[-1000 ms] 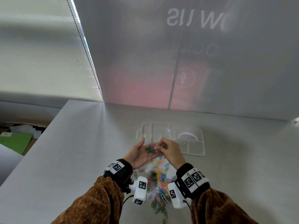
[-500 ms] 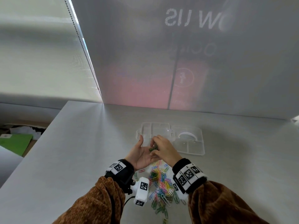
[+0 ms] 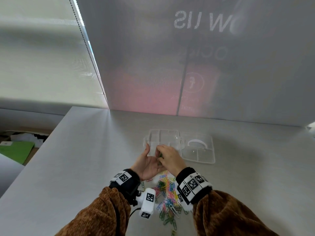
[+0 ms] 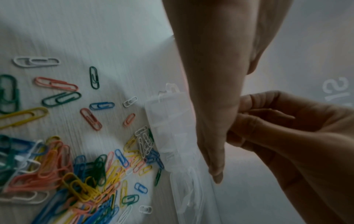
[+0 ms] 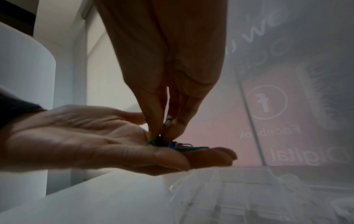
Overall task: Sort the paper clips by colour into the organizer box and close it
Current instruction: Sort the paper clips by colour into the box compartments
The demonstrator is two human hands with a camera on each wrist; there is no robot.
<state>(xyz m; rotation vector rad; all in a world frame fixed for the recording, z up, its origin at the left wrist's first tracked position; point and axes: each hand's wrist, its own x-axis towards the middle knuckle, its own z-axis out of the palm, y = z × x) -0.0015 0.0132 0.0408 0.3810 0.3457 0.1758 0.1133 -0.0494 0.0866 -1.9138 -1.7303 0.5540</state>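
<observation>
My left hand (image 3: 146, 163) lies palm up, fingers straight, just in front of the clear organizer box (image 3: 162, 137). A few green and blue paper clips (image 5: 179, 145) rest on its fingers. My right hand (image 3: 168, 158) reaches over that palm from above. Its fingertips (image 5: 156, 130) pinch a green clip (image 5: 168, 121) out of the small bunch. The box stands open, its lid (image 3: 199, 153) folded out to the right. The main pile of mixed coloured clips (image 3: 167, 193) lies on the table between my wrists.
The white table (image 3: 76, 167) runs left to an edge, with green sheets (image 3: 16, 150) on the floor beyond. A frosted panel (image 3: 187, 65) with mirrored lettering closes the back. Loose clips (image 4: 57, 87) are scattered on the table near the box's front wall (image 4: 168, 121).
Both hands have moved forward toward the box. The right hand now covers the clips on the left palm, which earlier showed openly.
</observation>
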